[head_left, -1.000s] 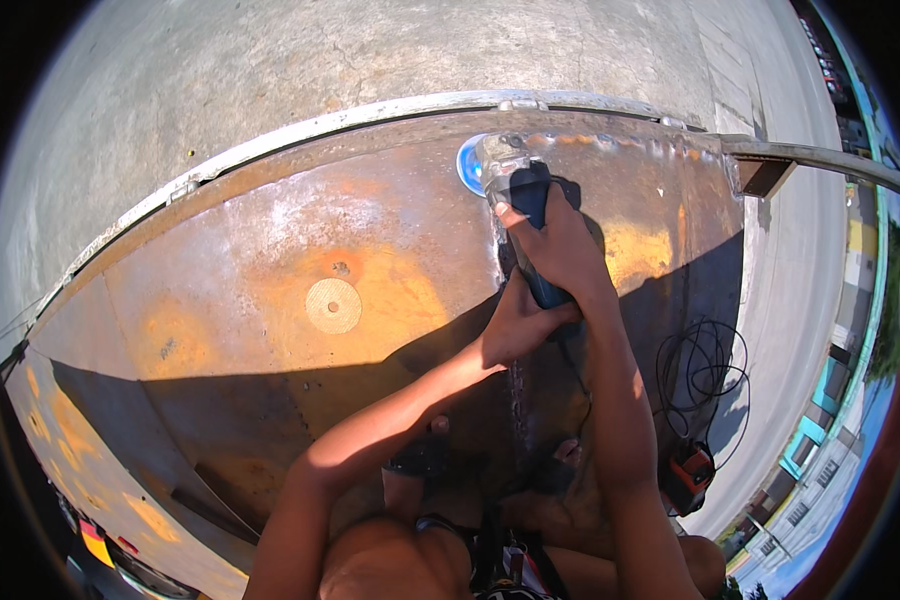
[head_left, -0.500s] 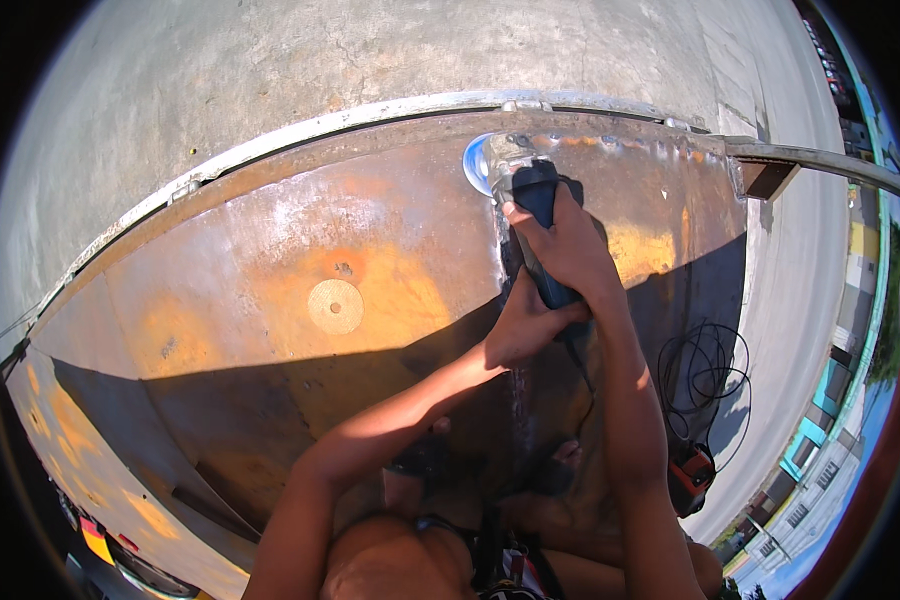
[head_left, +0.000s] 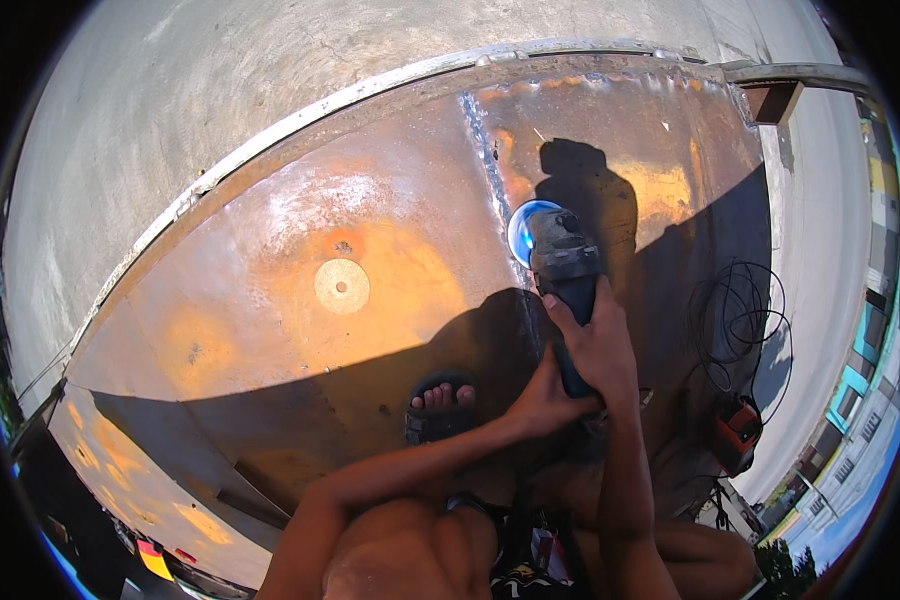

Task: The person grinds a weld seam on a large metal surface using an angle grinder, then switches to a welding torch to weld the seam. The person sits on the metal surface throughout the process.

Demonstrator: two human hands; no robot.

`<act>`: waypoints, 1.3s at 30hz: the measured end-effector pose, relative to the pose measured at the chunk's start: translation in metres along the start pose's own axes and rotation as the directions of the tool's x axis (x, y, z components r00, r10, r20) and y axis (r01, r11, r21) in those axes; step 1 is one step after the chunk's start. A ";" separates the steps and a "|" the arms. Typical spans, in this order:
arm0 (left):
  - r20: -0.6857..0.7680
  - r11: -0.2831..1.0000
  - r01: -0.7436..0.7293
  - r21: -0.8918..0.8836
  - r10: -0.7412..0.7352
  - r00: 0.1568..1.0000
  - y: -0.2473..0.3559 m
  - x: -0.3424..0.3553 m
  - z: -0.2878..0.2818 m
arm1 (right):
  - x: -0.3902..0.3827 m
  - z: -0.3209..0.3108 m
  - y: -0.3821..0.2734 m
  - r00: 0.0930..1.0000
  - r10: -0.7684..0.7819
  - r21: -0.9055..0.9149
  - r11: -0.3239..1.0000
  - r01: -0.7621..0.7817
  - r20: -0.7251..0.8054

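My right hand [head_left: 600,340] grips the body of a black angle grinder [head_left: 568,275], while my left hand [head_left: 555,395] is closed around its rear end. The grinder's blue disc [head_left: 522,233] is at a rough pale weld seam [head_left: 478,125] running across a rusty steel plate [head_left: 200,350]; whether it touches the metal is hard to tell. A round beige disc [head_left: 335,300] with a centre hole lies on the plate left of the grinder. My sandalled foot [head_left: 442,398] shows beside my left forearm, on the shaded part of the plate.
Coiled black cable [head_left: 730,320] lies at right by an orange-and-black machine [head_left: 732,435]. A pale rail [head_left: 330,105] borders the plate's far edge, with concrete ground [head_left: 270,50] beyond. A metal bar with a brown bracket [head_left: 775,100] is at the upper right; buildings [head_left: 865,420] line the right rim.
The grinder and both my hands have moved down the seam toward me, uncovering its upper part. The view has shifted, and my sandalled foot now shows more clearly.
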State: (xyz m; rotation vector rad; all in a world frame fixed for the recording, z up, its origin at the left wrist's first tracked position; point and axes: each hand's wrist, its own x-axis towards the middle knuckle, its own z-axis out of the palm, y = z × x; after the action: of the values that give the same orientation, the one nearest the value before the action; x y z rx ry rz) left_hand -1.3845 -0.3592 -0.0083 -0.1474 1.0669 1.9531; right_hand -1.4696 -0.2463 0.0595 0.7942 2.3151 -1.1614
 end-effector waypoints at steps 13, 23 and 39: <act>-0.069 0.998 -0.029 -0.048 0.026 0.997 0.009 -0.004 0.000 | 0.002 0.007 -0.006 0.995 -0.016 -0.083 0.996 0.025 0.099; -0.068 0.961 0.062 -0.271 -0.083 0.994 0.041 0.031 -0.017 | 0.050 0.010 -0.042 0.986 -0.092 -0.267 0.955 0.128 0.142; -0.153 0.996 -0.012 -0.084 -0.001 0.988 0.024 0.012 0.000 | 0.033 0.007 -0.013 0.990 -0.072 -0.158 0.983 0.091 0.120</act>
State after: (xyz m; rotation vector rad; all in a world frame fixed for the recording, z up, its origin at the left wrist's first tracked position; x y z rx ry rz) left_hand -1.4098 -0.3572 0.0009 -0.3460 1.0839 2.0180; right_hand -1.5021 -0.2488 0.0435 0.5636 2.3304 -1.0075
